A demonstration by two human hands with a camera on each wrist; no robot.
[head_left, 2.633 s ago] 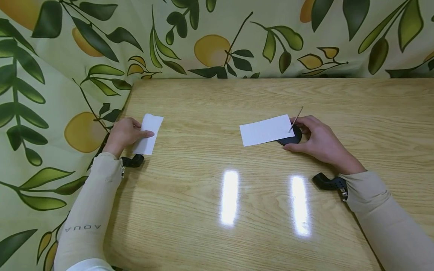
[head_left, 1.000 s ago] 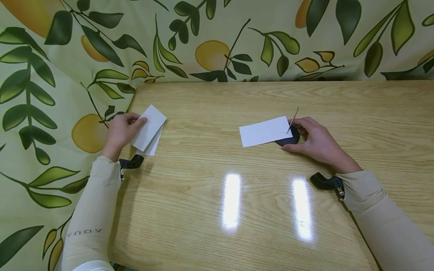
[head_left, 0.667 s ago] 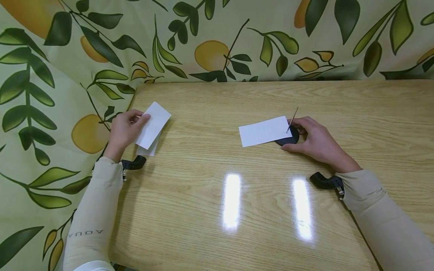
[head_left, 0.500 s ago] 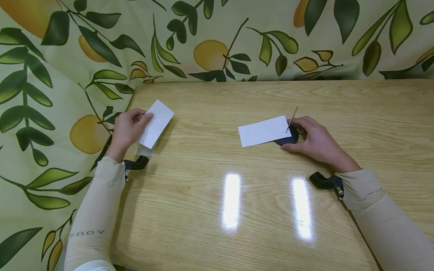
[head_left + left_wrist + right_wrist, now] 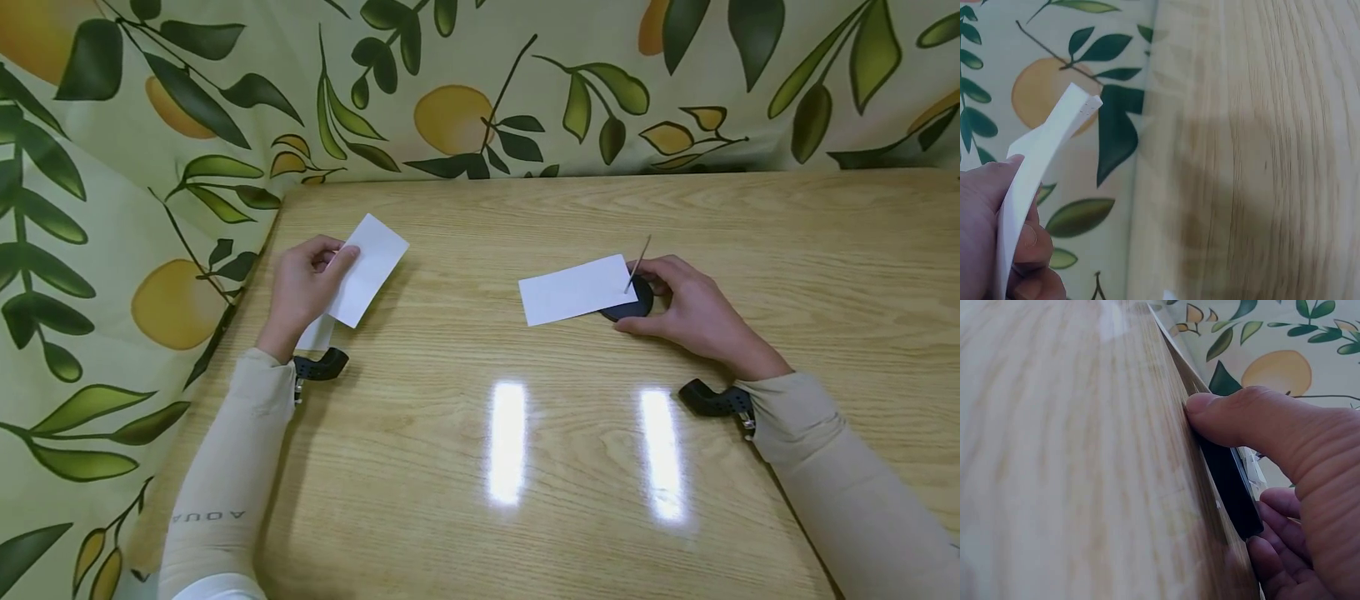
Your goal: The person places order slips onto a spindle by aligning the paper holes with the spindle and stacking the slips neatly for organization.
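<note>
Now carries white paper (image 5: 371, 271) farther rightward off the lower slip (image 5: 317, 332), apparently leaving both separate. Pinches it between thumb and curled fingers of the left hand (image 5: 303, 279), above the worktop (image 5: 435, 358). Grips black disc (image 5: 642, 300) in the right hand (image 5: 697, 317), partly beneath white strip (image 5: 573, 290), beside leaning stick (image 5: 639, 262). Extends both forearms (image 5: 840, 475) forward.

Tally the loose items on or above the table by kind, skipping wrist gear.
Disc: 1
Stick: 1
White cards: 3 (held card, lower card, right card partly over the disc)
Total: 5, counting the held card as one; it may be layered.
</note>
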